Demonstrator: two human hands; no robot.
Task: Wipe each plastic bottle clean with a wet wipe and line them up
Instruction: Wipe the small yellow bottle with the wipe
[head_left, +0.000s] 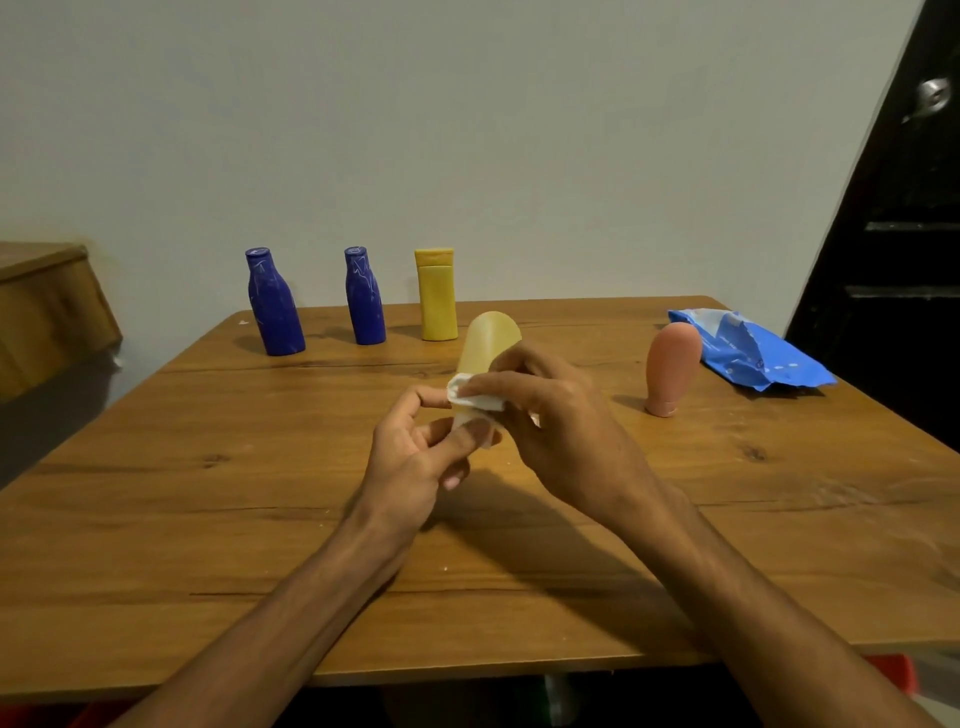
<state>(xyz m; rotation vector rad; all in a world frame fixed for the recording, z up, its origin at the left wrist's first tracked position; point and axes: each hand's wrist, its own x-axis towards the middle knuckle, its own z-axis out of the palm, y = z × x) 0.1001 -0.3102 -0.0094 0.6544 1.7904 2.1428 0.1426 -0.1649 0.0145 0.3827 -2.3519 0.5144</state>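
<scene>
**Head view: pale bottle being wiped above the middle of the table**

The pale yellow bottle (492, 338) is being held in the air over the centre of the wooden table (208, 493), well apart from every edge. Its long axis is tilting up and away, with the broad rounded end pointing toward the far wall and the narrow end sitting nearest the person. The left hand (415, 457) is pinching that near end between thumb and curled fingers. The right hand (550, 421) is curling over a bunched white wet wipe (470, 394) and pressing it against the bottle's side.

Bare wood is lying open to the left of the hands and all along the near edge. Along the far edge three bottles are standing upright in a row with gaps between them: a blue bottle (275, 306) on the left, a second blue bottle (364, 299), then a yellow bottle (436, 296) just beyond the held one. To the right a pink bottle (670, 366) is standing on its narrow end. Just behind it, a blue wipes pack (748, 351) is lying by the far right corner, close to the right edge.
</scene>
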